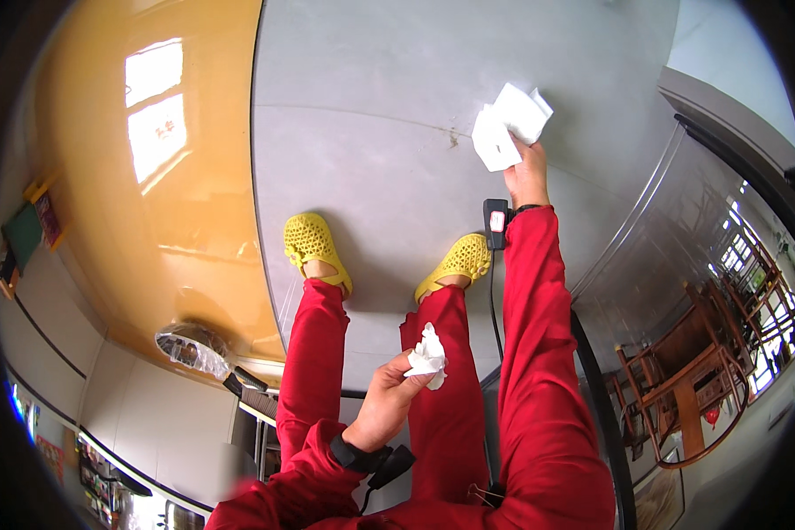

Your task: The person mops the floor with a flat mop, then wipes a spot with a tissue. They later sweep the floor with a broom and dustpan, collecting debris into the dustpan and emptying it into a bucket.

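Note:
Between the thumb and fingers of my left hand (382,404) is a crumpled white tissue (427,357), held low in front of my legs. My right hand (529,177) reaches out ahead over the grey floor (362,71), closed on folded white tissues (512,124) that fan out past the fingertips. A dark band sits on each wrist. Beside the right wrist hangs a small black box (496,223) with a cable running down from it. Red sleeves cover both my arms.
My feet are in yellow clogs (314,251) on the grey floor. A shiny orange-yellow panel (194,238) stands to the left, near a plastic-wrapped round object (190,346). On the right, past a glossy grey surface, is a wooden chair (689,402).

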Motion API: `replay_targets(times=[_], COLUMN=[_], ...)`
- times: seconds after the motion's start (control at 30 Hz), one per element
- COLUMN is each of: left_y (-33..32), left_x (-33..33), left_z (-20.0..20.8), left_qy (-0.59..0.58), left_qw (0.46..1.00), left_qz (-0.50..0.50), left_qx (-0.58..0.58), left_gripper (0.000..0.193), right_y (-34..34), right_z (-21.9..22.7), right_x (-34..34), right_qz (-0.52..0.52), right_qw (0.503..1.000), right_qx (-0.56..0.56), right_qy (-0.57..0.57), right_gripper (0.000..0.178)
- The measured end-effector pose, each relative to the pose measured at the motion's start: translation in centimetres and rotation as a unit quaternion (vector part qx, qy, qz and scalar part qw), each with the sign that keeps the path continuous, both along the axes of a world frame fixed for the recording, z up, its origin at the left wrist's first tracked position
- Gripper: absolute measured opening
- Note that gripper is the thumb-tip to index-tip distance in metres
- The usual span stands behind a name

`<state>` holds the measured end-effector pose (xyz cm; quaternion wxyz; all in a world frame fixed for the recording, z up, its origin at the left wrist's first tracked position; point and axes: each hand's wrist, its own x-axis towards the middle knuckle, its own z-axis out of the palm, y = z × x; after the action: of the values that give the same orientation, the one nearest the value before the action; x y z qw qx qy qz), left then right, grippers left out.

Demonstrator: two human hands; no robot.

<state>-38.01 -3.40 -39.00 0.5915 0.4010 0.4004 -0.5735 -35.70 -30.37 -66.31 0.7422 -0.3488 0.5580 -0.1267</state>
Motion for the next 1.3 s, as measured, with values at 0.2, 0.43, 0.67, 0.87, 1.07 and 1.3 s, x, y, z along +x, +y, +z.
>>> replay_targets(times=[0.2,0.43,0.67,0.87,1.07,1.3], left_y=[-0.3,-0.3,-0.8,-1.0,-1.1,-2.1], left_x=[0.8,1.0,1.0,1.3,2.0,3.7], left_z=[0.2,0.1,0.1,0.0,0.1,0.7], left_qy=[-0.015,-0.004,0.006,-0.002,-0.007,-0.013], left_qw=[0.999,1.000,1.000,1.000,1.000,1.000], left_qz=[-0.025,-0.012,0.018,0.010,0.014,0.016], left_qx=[0.013,0.023,0.017,0.021,0.013,0.010], left_gripper=[0.017,0.016,0.015,0.015,0.016,0.017], right_y=[-0.3,3.1,8.0,10.1,11.6,10.9], right_z=[-1.8,-2.6,-0.4,-0.7,-1.4,-2.0], right_x=[0.4,4.8,3.8,2.4,-0.3,-0.3], right_qz=[0.185,0.233,0.359,0.358,0.376,0.362], right_qw=[0.790,0.717,0.698,0.708,0.673,0.689], right_qx=[-0.429,-0.558,-0.570,-0.567,-0.602,-0.599], right_qy=[0.398,0.345,0.244,0.220,0.208,0.186], right_gripper=[0.020,0.020,0.035,0.035,0.034,0.018])
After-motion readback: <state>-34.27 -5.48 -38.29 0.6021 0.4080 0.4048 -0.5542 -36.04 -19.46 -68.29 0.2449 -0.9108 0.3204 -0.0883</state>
